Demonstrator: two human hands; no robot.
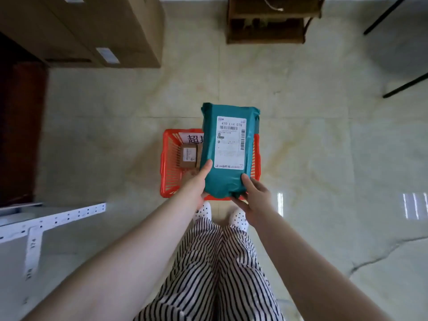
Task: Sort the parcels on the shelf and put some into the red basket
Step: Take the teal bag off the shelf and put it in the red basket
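A teal plastic parcel (228,177) with a white shipping label hangs over the red basket (168,163), which stands on the floor in front of my feet. My left hand (196,184) grips the parcel's lower left edge, thumb on top. My right hand (253,195) holds its lower right corner, thumb on the face and fingers underneath. Inside the basket lies a small brown cardboard box (188,156) with a label, beside a white sheet with red characters. The parcel hides most of the basket's right half.
A white perforated shelf rail (53,220) with tags juts in at the lower left. Large cardboard boxes (97,28) stand at the upper left, a dark wooden stand (268,22) at the top, black legs (405,85) at the upper right. Tiled floor surrounds the basket.
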